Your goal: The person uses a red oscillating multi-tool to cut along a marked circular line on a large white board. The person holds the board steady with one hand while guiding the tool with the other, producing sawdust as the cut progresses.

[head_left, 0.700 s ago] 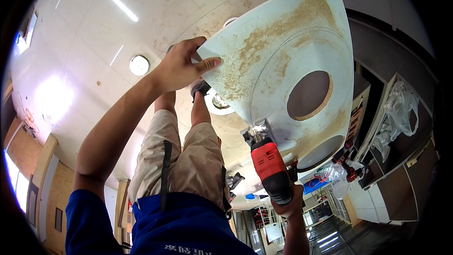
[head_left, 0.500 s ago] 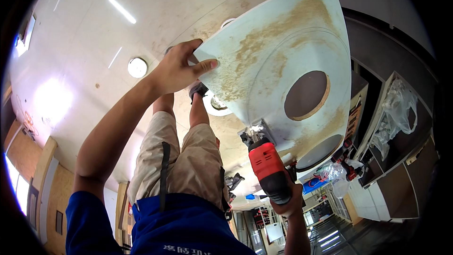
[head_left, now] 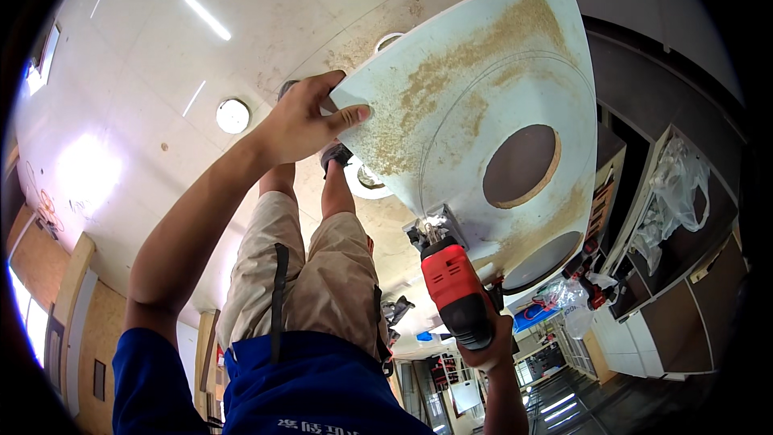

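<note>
Right hand [head_left: 493, 346] clasped round the red-and-black power saw [head_left: 452, 286], metal foot right at the white board's [head_left: 515, 89] near edge! Left hand [head_left: 302, 121] pinches the board's left corner, thumb on top. Brown dust [head_left: 531, 20] streaks the board; a plastic bag [head_left: 683, 185] lies to its right.

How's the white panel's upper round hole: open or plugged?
Open: a dark surface shows through the hole, and the brown cut edge of the white panel is exposed.
</note>
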The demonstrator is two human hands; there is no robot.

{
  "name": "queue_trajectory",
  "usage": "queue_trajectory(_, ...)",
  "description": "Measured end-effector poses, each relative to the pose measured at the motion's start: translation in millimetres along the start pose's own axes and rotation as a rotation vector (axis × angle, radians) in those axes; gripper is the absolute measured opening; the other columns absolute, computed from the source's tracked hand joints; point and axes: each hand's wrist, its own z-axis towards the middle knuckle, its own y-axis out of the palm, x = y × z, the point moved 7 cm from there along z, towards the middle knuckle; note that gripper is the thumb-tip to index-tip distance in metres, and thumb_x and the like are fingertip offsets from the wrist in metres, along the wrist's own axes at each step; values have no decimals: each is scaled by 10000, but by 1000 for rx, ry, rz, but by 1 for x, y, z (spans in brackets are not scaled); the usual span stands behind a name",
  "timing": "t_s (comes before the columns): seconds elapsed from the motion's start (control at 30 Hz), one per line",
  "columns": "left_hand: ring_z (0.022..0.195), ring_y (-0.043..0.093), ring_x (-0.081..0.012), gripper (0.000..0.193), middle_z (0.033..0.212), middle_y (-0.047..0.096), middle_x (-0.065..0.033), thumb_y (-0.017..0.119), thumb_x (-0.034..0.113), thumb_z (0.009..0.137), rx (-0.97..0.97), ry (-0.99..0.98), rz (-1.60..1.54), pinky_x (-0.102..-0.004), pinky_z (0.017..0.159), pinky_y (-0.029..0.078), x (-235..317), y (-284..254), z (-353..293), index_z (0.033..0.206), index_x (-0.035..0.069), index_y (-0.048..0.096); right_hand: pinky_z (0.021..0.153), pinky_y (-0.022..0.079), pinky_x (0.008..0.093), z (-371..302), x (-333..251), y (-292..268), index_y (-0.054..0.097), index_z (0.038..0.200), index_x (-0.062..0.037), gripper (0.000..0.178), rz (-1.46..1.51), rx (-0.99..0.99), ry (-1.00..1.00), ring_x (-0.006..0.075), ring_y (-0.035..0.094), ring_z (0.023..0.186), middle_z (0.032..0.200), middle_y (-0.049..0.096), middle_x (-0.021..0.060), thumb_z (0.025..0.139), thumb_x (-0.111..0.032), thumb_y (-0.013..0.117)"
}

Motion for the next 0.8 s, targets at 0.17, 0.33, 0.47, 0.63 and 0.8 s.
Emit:
queue_trajectory(0.17, 770, 698, -203, 396, 873, 730, -128, 732, 360, 961, -7, 16, -13, -355, 729, 535, 0, 0, -1, 1146, 13, 681, 664, 573, 344, -2, 1, 0, 712, 885, -19, 288, 4, 0, -30, 237, 755, 698, 727, 719, 133, 656, -172, 798)
queue_trajectory(0.33, 759, 691, -198, 378, 858, 726, -118, 732, 348, 964, 5, 30, -7, -350, 723, 531, 2, 1, -1, 1129, 12, 681, 648, 571, 347, -1, 1, -1, 710, 875, -20, 274, -26, -8, -28, 252, 755, 684, 720, 714, 139, 657, -169, 784)
queue_trajectory(0.47, 756, 687, -195, 372, 854, 724, -116, 730, 345, 967, -6, 56, -10, -349, 718, 528, 4, 2, 0, 1127, 14, 678, 632, 569, 351, -1, -2, -2, 712, 880, -19, 279, 4, 5, -53, 260, 752, 667, 712, 712, 140, 655, -167, 786)
queue_trajectory(0.63, 758, 690, -193, 374, 854, 724, -118, 727, 344, 969, -8, 11, -7, -350, 718, 529, 3, 1, -2, 1133, 12, 674, 628, 568, 354, -1, -7, -2, 715, 888, -14, 288, -4, 5, -54, 263, 748, 658, 705, 707, 141, 651, -163, 787)
queue_trajectory(0.8, 865, 702, -214, 394, 942, 730, -136, 721, 332, 978, -26, -24, -16, -363, 789, 542, 2, 1, -4, 1178, -1, 658, 632, 569, 362, -4, 4, 0, 716, 891, -10, 291, -2, -17, -32, 268, 745, 658, 707, 707, 145, 653, -163, 785)
